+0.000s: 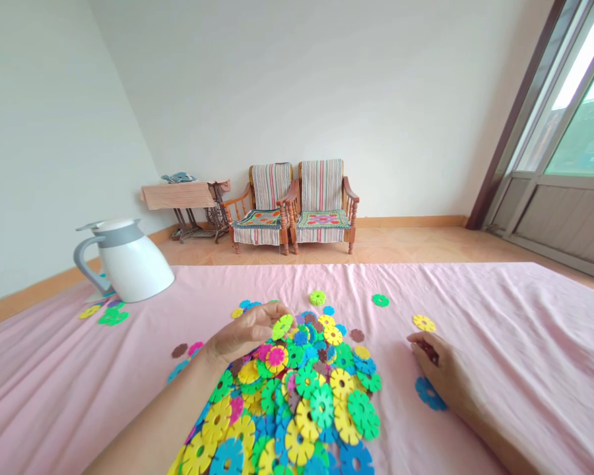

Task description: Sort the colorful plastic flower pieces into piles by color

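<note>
Now: lime disc [282,326] pinched in left hand [245,330] over heap of discs [297,389]

Lime disc is at the far-left side of the heap, thumb and fingers nearly closed on its rim. Looks like thin plastic: should be light, stiff, a bit slippery, hard to break. Best hold is the notched rim, thumb on one face, fingers on the other. Heap overlaps loosely, green, yellow, blue, pink, brown; likely slides if nudged. Right hand [444,366] is apart from the heap, fingers curled almost together; something dark red-brown shows inside, can't tell whether it's a disc being held. Blue disc [428,394] just beside that hand, yellow disc [418,322] just past its fingers. Farther out on the pink-covered desk [499,310]: white jug [136,267], left. Beyond: two striped armchairs [321,188].
</note>
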Demonstrator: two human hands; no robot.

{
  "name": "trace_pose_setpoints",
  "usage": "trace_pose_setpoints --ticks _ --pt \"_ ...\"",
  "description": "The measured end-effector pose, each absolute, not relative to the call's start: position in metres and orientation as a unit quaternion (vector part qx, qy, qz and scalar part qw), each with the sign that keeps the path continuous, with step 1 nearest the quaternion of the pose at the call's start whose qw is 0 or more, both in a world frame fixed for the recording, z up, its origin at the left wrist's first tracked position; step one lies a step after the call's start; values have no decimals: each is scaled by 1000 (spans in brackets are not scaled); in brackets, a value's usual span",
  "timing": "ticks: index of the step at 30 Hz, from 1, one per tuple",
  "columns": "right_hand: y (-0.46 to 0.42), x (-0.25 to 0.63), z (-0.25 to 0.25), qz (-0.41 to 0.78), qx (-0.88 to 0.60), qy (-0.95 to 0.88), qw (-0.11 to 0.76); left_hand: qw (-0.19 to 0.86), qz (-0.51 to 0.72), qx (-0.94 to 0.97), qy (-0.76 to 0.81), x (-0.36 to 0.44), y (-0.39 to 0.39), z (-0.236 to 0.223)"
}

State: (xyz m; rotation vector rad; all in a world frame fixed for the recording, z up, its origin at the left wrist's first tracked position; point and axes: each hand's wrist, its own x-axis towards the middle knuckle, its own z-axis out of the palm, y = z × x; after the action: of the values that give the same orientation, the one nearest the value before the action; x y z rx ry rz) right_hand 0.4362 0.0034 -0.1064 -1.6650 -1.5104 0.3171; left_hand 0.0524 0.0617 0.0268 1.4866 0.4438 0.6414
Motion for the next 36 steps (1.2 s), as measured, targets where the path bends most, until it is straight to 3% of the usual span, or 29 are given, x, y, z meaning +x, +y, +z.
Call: trace_pose_setpoints --ticks 3,8,14,24,36 --pt "3 436 -106 123 -671 -604 413 594 270 715 250 56 71 26" --pt "4 437 -108 125 -681 -599 403 301 241 837 388 71 107 20" --pt "2 433 -101 123 -683 -585 420 190 217 871 398 101 148 7" --pt "-3 418 -88 110 -689 -547 463 157 155 908 356 128 189 -6" --pt "-9 424 -86 127 -686 -582 417 190 130 913 335 133 197 -12"
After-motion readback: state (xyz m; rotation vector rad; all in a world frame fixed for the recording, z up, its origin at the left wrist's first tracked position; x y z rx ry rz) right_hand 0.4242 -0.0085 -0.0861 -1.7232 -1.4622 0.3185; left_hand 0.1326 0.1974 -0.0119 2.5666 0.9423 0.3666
